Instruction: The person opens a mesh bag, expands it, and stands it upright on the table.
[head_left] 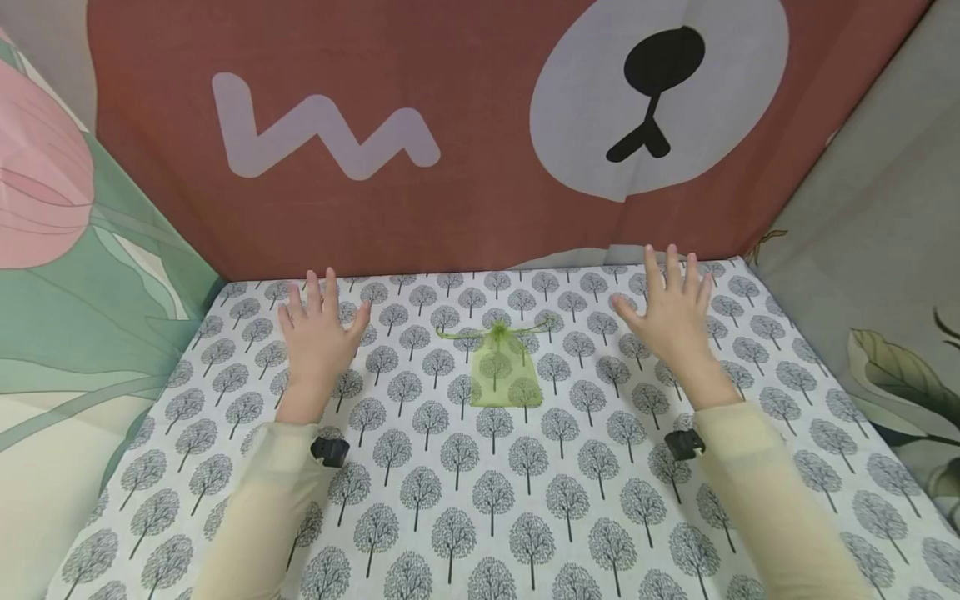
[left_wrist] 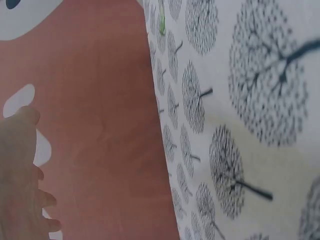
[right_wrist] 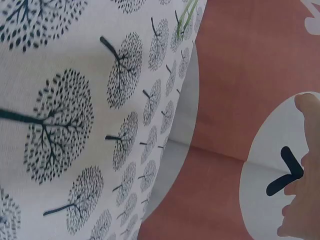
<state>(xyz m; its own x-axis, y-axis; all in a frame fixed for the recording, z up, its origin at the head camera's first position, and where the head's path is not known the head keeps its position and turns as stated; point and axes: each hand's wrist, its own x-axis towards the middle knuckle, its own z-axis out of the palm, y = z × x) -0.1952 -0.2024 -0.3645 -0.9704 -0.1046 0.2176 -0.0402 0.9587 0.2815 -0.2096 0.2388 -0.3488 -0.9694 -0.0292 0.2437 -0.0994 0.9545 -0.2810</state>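
A small sheer green drawstring pouch (head_left: pixel 505 375) lies on the tree-print cloth, its neck gathered and its two cords (head_left: pixel 457 335) spread out to the sides. What it holds, if anything, I cannot tell. To the left of the pouch, my left hand (head_left: pixel 318 350) is held with fingers spread and touches nothing. On the other side, my right hand (head_left: pixel 675 321) is likewise spread and apart from the pouch. In the right wrist view, a bit of green cord (right_wrist: pixel 187 19) shows at the top; a green scrap of the pouch (left_wrist: pixel 162 22) appears in the left wrist view.
The white cloth (head_left: pixel 472 433) with grey trees covers the table. Behind it hangs a reddish-brown curtain (head_left: pixel 480 217) with a printed bear muzzle. Patterned fabric panels stand at the left (head_left: pixel 150 308) and right (head_left: pixel 885 250).
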